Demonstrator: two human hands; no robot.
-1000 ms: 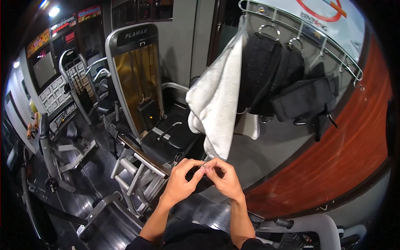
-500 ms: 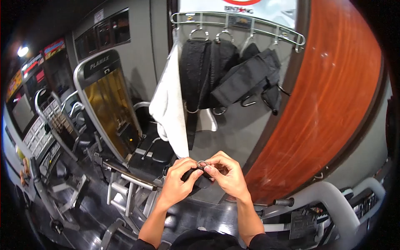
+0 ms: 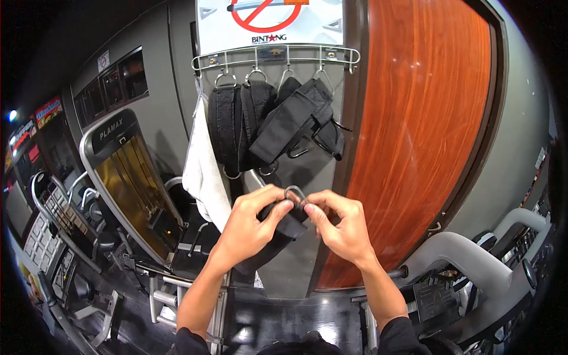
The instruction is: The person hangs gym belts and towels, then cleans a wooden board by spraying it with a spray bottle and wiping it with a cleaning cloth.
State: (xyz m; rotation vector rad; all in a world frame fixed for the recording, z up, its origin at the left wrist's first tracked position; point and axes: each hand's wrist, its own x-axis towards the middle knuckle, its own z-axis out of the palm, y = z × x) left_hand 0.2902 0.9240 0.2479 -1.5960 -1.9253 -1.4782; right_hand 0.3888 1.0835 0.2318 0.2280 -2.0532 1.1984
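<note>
A black strap (image 3: 285, 228) is being held up in front of the wall, between both hands and just below the rack. It is being gripped by the left hand (image 3: 245, 228), whose fingers are being curled closed around the webbing, with the thumb being pressed along its upper edge. At the top end of the strap, a metal ring (image 3: 294, 193) is being pinched by the right hand (image 3: 343, 228) between thumb and forefinger, the other fingers being held loosely bent behind (the ring's lower part is being hidden by the fingertips). The loose end of the strap is being left to hang down and to the left, past the left wrist.

Above the hands, a chrome hook rack (image 3: 275, 52) is being carried by the grey wall. Several hanging straps (image 3: 278, 118), also black, are being borne on its hooks by their rings, bunched and overlapping. A white towel (image 3: 204, 168) is being hung from the rack's left end, just beside them. Over the rack, a sign (image 3: 263, 15) with a red crossed circle is being displayed. To the right, a reddish wooden door (image 3: 423, 130) is being framed in dark trim. To the left, a weight machine (image 3: 118, 171) marked PLAMAX is being seen on the dark floor. At the lower right a grey padded bar (image 3: 467, 257) is being seen, well apart from the hands.
</note>
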